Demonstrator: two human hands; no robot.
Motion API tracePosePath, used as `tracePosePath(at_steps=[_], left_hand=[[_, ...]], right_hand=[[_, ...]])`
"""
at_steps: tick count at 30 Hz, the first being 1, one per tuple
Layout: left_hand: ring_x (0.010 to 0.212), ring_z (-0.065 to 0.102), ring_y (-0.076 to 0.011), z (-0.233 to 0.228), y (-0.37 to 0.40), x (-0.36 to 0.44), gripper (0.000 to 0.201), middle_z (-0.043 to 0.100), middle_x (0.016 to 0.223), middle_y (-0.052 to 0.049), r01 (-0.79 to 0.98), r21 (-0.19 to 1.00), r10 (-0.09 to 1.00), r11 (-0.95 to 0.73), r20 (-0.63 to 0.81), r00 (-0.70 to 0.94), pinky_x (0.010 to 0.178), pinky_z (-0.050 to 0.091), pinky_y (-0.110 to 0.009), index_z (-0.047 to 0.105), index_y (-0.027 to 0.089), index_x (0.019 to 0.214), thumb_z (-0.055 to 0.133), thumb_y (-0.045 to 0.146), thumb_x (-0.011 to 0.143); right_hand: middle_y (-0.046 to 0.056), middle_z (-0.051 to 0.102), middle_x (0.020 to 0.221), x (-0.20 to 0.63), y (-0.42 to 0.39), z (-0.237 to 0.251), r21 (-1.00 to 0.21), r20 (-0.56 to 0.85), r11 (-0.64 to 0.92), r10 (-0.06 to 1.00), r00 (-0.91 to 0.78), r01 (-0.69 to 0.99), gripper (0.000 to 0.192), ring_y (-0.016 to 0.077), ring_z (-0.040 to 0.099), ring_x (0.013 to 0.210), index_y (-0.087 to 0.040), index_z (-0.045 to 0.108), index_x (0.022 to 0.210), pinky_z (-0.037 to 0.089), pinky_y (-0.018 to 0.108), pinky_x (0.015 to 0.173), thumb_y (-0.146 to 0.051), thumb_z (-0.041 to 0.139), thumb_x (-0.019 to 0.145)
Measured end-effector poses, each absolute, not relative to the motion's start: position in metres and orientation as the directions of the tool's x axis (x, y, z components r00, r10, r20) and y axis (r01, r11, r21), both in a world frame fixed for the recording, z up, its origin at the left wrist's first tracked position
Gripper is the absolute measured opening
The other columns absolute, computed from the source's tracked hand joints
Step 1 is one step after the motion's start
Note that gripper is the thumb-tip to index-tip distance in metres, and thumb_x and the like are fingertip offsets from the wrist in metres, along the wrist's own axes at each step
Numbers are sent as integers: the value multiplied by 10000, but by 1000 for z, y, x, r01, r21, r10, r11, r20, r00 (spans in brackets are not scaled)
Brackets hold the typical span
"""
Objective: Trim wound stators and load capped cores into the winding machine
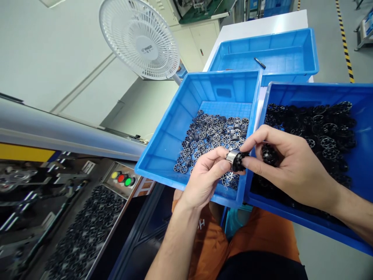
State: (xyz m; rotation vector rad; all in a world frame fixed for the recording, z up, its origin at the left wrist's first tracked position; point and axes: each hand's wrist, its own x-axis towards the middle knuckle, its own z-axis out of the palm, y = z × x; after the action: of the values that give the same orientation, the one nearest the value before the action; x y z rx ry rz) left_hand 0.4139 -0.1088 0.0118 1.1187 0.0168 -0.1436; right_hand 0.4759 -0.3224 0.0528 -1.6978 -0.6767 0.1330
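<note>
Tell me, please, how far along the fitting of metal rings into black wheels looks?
Done: black wheels fill the machine tray. In hand: left hand and right hand press a metal ring against a black wheel. Left: many rings and wheels in blue bins.

Both bare forearms come up from the bottom edge and the hands meet near the middle of the view. The left hand rises from below, wrist bent slightly back, palm turned up and to the right, thumb and forefinger pinched together at their tips while the other fingers curl loosely under. The right hand enters from the lower right, its forearm lying slantwise, back of the hand facing up. Its forefinger arches over and its thumb presses from beneath, their tips just beside those of the left; the remaining fingers fold into the palm.
</note>
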Motion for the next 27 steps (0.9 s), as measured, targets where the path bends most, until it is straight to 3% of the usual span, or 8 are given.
tracePosePath(at_steps=[3, 9, 14, 20, 27], left_hand=[[748, 749, -153, 10, -108, 413, 394, 775, 881, -18, 127, 892, -118, 434, -84, 989, 870, 684, -308, 839, 196, 943, 1006, 552, 935], [833, 690, -131, 8, -107, 414, 394, 733, 921, -13, 109, 897, -84, 429, -80, 993, 851, 606, -235, 818, 192, 898, 1047, 512, 898], [791, 601, -91, 7, -107, 415, 381, 675, 880, 8, 80, 899, -76, 430, -52, 996, 787, 543, -171, 793, 180, 864, 1061, 450, 894], [831, 741, -162, 8, -107, 415, 472, 717, 947, -30, 146, 901, -117, 408, -107, 987, 816, 657, -277, 786, 171, 878, 1044, 565, 879], [800, 707, -139, 12, -109, 416, 499, 684, 885, -15, 136, 907, -89, 400, -109, 990, 761, 647, -240, 739, 165, 824, 1072, 536, 845]], right_hand=[[-46, 723, 837, 476, -324, 52, -929, 283, -70, 495, 821, 362, 80, 134, 599, 695, -264, 846, 1025, 547, 304, 746, -188, 870, 1021], [-31, 808, 936, 481, -328, 47, -939, 287, -14, 517, 806, 344, 62, 148, 684, 796, -257, 867, 994, 592, 322, 845, -224, 917, 1009], [-63, 776, 865, 485, -328, 45, -980, 165, -2, 558, 813, 200, 80, 131, 653, 761, -282, 897, 980, 619, 300, 859, -243, 966, 970], [-48, 798, 900, 484, -324, 46, -966, 227, 12, 522, 822, 259, 58, 133, 676, 787, -266, 899, 973, 625, 304, 868, -254, 954, 986], [-39, 772, 856, 486, -324, 44, -975, 195, 19, 544, 816, 220, 74, 161, 682, 770, -268, 895, 968, 653, 345, 900, -232, 960, 972]])
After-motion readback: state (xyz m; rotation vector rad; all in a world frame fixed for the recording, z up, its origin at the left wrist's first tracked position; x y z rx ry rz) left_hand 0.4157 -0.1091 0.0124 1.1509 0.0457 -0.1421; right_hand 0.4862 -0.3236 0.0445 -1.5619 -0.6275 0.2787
